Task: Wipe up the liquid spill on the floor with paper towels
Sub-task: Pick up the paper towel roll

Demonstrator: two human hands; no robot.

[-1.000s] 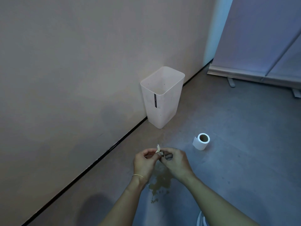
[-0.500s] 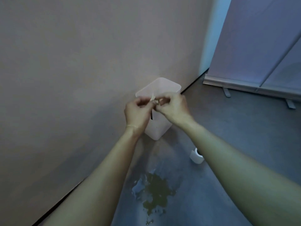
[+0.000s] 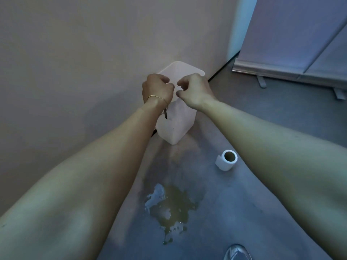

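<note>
– Spill (image 3: 169, 205) is sitting on the floor (image 3: 216, 212), near the bin (image 3: 176, 126) and the roll (image 3: 226, 160).
– Above the bin, left hand (image 3: 157, 89) is showing curled fingers, contents hidden; right hand (image 3: 195, 91) is hanging loosely curled, empty. Next, I'd be blotting edges inward.

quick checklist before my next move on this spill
1. Hands at the bin: ok. The left hand and right hand are above the white bin opening.
2. Hands free of paper: cannot tell. No paper shows, but the left hand's curled fingers hide its palm.
3. Spill gone: not ok. The puddle is on the floor.
4. Paper supply: ok. The roll lies right of the bin, apart from the puddle.
5. Footing: ok. The shoe is clear of the puddle.
</note>
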